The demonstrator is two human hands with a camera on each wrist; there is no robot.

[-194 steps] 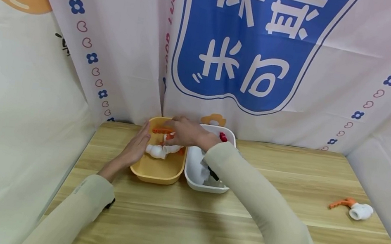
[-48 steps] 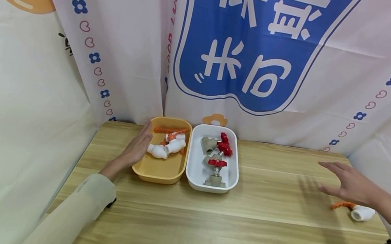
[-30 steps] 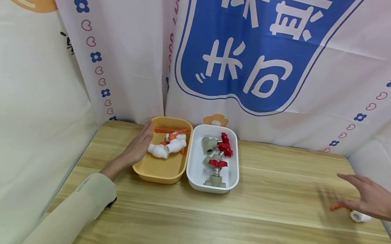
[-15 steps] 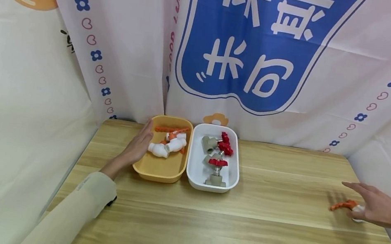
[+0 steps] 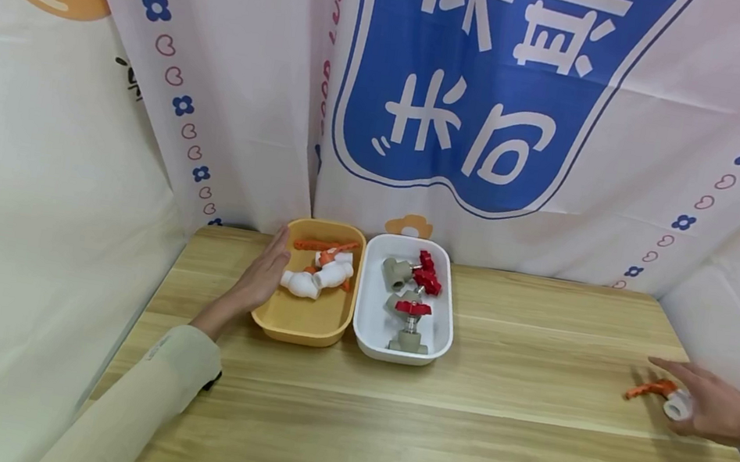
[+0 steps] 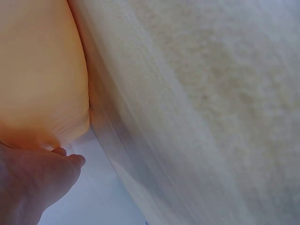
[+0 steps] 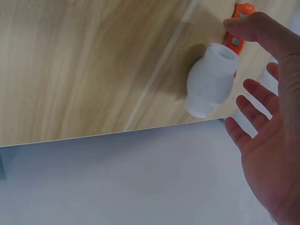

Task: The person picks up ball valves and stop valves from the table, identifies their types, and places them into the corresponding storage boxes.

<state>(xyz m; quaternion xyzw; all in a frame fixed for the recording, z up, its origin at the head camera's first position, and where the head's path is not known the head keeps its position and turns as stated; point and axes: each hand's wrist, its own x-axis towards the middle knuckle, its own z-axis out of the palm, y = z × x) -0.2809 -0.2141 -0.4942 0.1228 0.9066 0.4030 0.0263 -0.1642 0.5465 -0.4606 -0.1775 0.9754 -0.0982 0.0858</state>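
Note:
My left hand (image 5: pixel 255 278) rests with straight fingers against the left side of the yellow tray (image 5: pixel 300 322); the left wrist view shows this hand (image 6: pixel 35 180) at the tray's wall (image 6: pixel 42 70). White ball valves (image 5: pixel 300 284) with orange handles lie inside that tray. At the far right, my right hand (image 5: pixel 725 407) is spread beside a single white ball valve (image 5: pixel 678 404), partly covering it. In the right wrist view, thumb and fingers stand apart around the valve (image 7: pixel 212 84), its orange handle (image 7: pixel 234 43) passing near the thumb. No grip on it shows.
A white tray (image 5: pixel 365 329) stands directly right of the yellow one and holds several grey valves (image 5: pixel 407 340) with red handwheels. Wooden tabletop (image 5: pixel 536 365) stretches between the trays and the lone ball valve. A printed cloth (image 5: pixel 276 91) hangs behind the table.
My right hand has left the yellow tray and travelled right to the lone ball valve. In the last second it came lower and farther right. The left hand has stayed put.

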